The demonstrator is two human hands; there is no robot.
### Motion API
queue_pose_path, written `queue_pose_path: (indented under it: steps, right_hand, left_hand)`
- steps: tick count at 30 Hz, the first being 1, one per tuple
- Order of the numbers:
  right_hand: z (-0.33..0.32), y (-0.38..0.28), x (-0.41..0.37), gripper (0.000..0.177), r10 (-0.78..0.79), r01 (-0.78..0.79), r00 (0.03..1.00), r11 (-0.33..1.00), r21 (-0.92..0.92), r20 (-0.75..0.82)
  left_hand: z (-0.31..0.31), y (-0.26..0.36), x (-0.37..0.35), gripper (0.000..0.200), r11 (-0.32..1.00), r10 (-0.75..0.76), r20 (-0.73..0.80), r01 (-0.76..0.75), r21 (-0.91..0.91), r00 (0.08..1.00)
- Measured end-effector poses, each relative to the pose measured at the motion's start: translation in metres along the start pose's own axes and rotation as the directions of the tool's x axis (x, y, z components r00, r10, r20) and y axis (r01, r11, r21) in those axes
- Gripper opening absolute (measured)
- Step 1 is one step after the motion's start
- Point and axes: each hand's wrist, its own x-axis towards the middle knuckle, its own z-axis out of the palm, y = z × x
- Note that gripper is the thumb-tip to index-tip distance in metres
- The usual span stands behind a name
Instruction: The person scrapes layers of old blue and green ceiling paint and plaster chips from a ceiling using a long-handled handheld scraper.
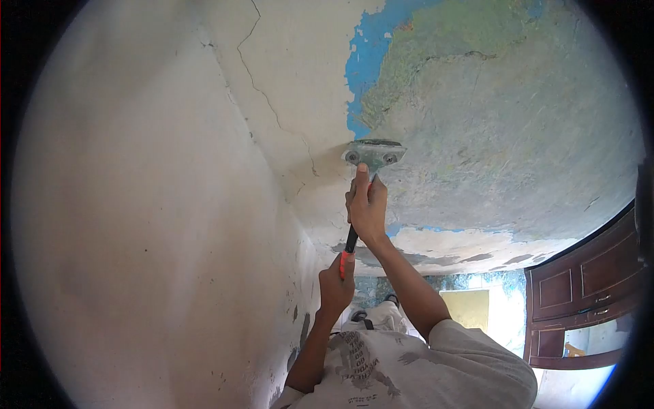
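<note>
Grips a long-handled scraper [374, 151] with both hands, one above the other. Clasps it near the head with the right hand [368, 208] – fingers wrapped round, thumb laid up along the neck toward the two round fastenings. Holds the orange-and-black handle [351, 238] lower down with the left hand [336, 286], closed round the grip, thumb pointing up. Brings the wide blade head to the lower tip of a blue paint strip [368, 65], between cream paint [300, 61] and a bare grey-green patch [470, 129]; cannot tell from this view whether in firm contact or just above.

Runs in a thin dark crack [261, 88] down the cream paint, left of the blade. Meets a smudged, off-white wall [143, 204] along a corner line farther left.

At the right edge, a dark wooden cabinet [555, 290] with panelled fronts, shut, and metal handles [602, 298] – contents hidden behind them. Below the fronts, in an open-looking section with a pale interior, a small orange item [574, 350], too small to identify. Near the cabinet, a yellowish panel [464, 309] beside a bright area.

At the bottom, a pale printed shirt [422, 371], marked with grey smudges, and beyond it light trousers [387, 317] and dark footwear [359, 315].
</note>
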Motion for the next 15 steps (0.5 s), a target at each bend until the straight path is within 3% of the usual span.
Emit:
queue_pose_path:
  steps: [11, 15]
  right_hand:
    - [0.0, -0.005, -0.006, 0.051, 0.044, -0.043, 0.999, 0.998, 0.055, -0.002]
    - [0.005, -0.013, 0.005, 0.052, -0.007, 0.007, 1.0, 0.998, 0.055, -0.005]
  left_hand:
    - [-0.005, 0.01, 0.0, 0.039, 0.997, -0.08, 0.039, 0.081, -0.003, 0.996]
    - [-0.001, -0.002, 0.005, 0.037, 0.998, 0.023, -0.019, -0.022, 0.051, 1.0]
